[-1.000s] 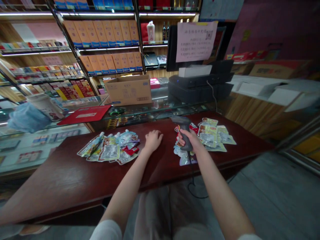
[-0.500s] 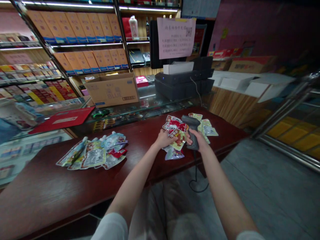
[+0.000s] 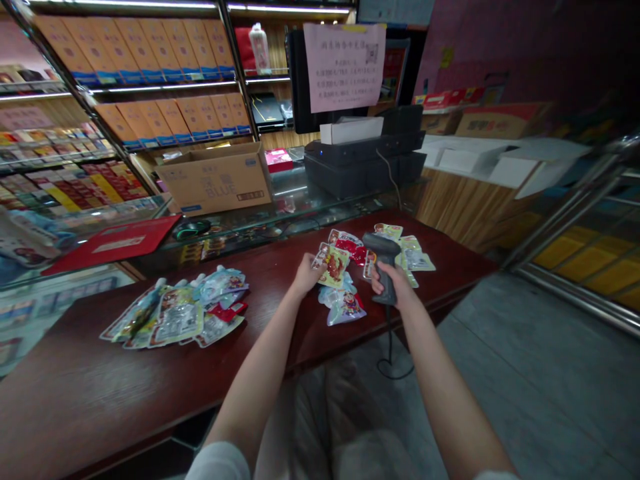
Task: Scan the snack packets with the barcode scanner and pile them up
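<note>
My left hand (image 3: 309,272) is closed on the edge of a yellow-green snack packet (image 3: 334,265) with a brown food picture. In my right hand (image 3: 393,283), fingers wrapped round its handle, is a dark grey barcode scanner (image 3: 383,247), its cord hanging below the table edge. Red snack packets (image 3: 350,243) lie just behind the held packet. Blue and purple packets (image 3: 346,308) lie in front of it. Several pale green packets (image 3: 415,255) rest beyond the scanner, on its right. Farther left on the table sits a heap of mixed packets (image 3: 180,310).
The dark red table (image 3: 270,267) meets a glass counter. On the counter are an open cardboard box (image 3: 215,180), a red folder (image 3: 113,243), a computer mouse (image 3: 192,229) and a black cash register (image 3: 360,163). A metal rail (image 3: 570,287) stands at the right.
My left hand has drawn the yellow-green packet left, away from the scanner. The blue and purple packets show more now. My right hand keeps hold of the scanner.
</note>
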### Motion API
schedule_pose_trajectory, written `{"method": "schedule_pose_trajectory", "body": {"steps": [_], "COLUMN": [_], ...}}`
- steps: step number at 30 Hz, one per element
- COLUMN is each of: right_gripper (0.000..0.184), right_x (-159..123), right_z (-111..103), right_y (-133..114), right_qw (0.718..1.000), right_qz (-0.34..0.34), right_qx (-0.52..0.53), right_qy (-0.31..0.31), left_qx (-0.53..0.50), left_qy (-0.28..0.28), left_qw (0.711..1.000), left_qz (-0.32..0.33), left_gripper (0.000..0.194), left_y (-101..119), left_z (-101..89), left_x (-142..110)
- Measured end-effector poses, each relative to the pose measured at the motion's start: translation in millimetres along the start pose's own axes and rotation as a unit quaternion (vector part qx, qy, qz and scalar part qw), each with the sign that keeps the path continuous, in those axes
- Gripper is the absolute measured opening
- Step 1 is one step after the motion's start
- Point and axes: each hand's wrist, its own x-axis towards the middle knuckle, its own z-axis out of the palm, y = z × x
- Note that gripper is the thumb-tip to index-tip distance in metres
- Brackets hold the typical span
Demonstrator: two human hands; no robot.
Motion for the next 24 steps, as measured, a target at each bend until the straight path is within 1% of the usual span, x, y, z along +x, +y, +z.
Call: {"method": "schedule_pose_trajectory", "body": {"steps": [4, 7, 10, 12, 14, 16, 18, 20, 22, 24], "right_gripper": [0.04, 0.036, 0.029, 0.026, 0.022, 0.019, 0.019, 0.02, 0.02, 0.02], "right_x": [-2.1, 8.2, 34.1, 57.2, 80.7, 100.8, 115.9, 126.1, 132.6, 136.6], "right_z": [-0.3, -11.6, -33.4, -49.7, -64.1, -75.2, -83.6, -90.4, -95.6, -97.9], "right_y": [-4.0, -20.7, -50.3, -71.8, -89.2, -98.5, -98.2, -89.7, -76.4, -62.3], "right_qw": [0.999, 0.994, 0.985, 0.981, 0.974, 0.97, 0.968, 0.966, 0.962, 0.957], "right_qz": [-0.006, -0.025, -0.044, -0.05, -0.058, -0.073, -0.056, -0.016, 0.019, 0.037], "right_qx": [-0.027, -0.089, -0.13, -0.144, -0.154, -0.16, -0.182, -0.198, -0.203, -0.211], "right_qy": [0.018, 0.061, 0.108, 0.123, 0.153, 0.17, 0.166, 0.163, 0.181, 0.194], "left_qx": [-0.026, -0.072, -0.116, -0.13, -0.134, -0.132, -0.119, -0.097, -0.064, -0.021], "left_qy": [0.006, 0.007, 0.005, -0.004, -0.008, 0.0, 0.006, 0.011, 0.015, 0.011], "left_qw": [1.0, 0.997, 0.993, 0.991, 0.991, 0.991, 0.991, 0.992, 0.995, 0.998], "left_qz": [-0.011, -0.022, -0.03, -0.026, -0.005, 0.032, 0.064, 0.079, 0.073, 0.052], "left_gripper": [0.029, 0.03, 0.038, 0.041, 0.041, 0.041, 0.042, 0.04, 0.037, 0.035], "left_y": [5.1, 7.7, 8.1, 7.2, 5.6, 3.9, 3.1, 3.8, 6.4, 10.6], "left_z": [-4.9, -7.2, -6.5, -3.8, 0.8, 7.0, 13.9, 20.0, 24.3, 26.5], "left_x": [-2.5, -4.9, -6.7, -7.8, -8.9, -9.9, -10.6, -11.6, -13.6, -16.8]}}
